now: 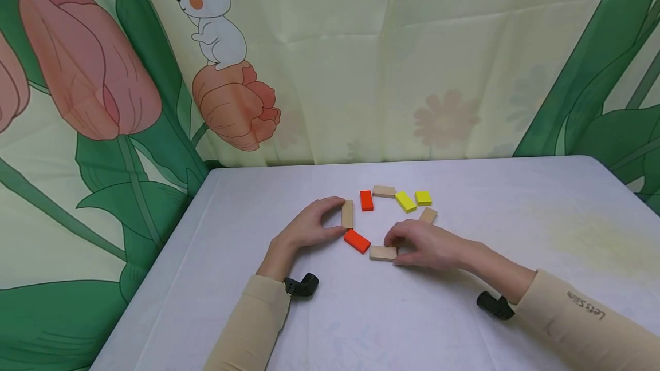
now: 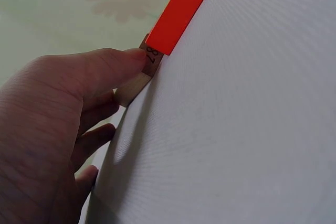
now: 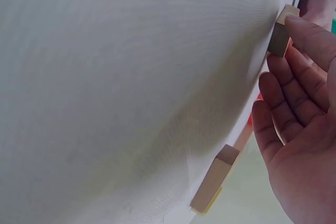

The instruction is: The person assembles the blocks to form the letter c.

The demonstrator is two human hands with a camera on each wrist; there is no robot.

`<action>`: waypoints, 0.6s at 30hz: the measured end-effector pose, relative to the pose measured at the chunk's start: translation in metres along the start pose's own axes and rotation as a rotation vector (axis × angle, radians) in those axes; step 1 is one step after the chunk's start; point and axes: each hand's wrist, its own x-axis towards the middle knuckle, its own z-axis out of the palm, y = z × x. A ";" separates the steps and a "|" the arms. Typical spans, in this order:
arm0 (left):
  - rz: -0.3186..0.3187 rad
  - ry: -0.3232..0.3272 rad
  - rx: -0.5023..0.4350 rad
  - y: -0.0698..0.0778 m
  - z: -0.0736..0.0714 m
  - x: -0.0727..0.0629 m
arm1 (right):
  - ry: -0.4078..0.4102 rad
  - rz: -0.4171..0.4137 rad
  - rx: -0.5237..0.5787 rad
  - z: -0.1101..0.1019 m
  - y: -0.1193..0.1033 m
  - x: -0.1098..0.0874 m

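Observation:
Flat rectangular blocks lie in a rough ring on the table. At the ring's left, my left hand (image 1: pixel 311 225) pinches a plain wooden block (image 1: pixel 348 214) by its ends, thumb at the near end. That end carries dark markings in the left wrist view, beside a red block (image 2: pixel 181 17). My right hand (image 1: pixel 425 244) pinches the right end of another plain wooden block (image 1: pixel 381 253) at the ring's near side, thumb in front, fingers behind. Between these two wooden blocks lies the slanted red block (image 1: pixel 357 241), its upper corner against the left one.
Farther back are a second red block (image 1: pixel 366 200), a wooden block (image 1: pixel 384 191) and two yellow blocks (image 1: pixel 405 202). Another wooden block (image 1: pixel 428 214) lies slanted behind my right hand. A printed curtain (image 1: pixel 350 73) hangs beyond the white-covered table (image 1: pixel 515 205).

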 end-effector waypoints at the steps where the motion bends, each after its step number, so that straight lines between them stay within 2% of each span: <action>1: 0.002 0.000 -0.001 0.000 0.000 0.000 | 0.000 -0.001 0.000 0.000 0.000 0.000; 18: -0.003 -0.004 0.003 0.000 -0.001 -0.001 | 0.001 -0.003 -0.009 0.002 -0.004 0.001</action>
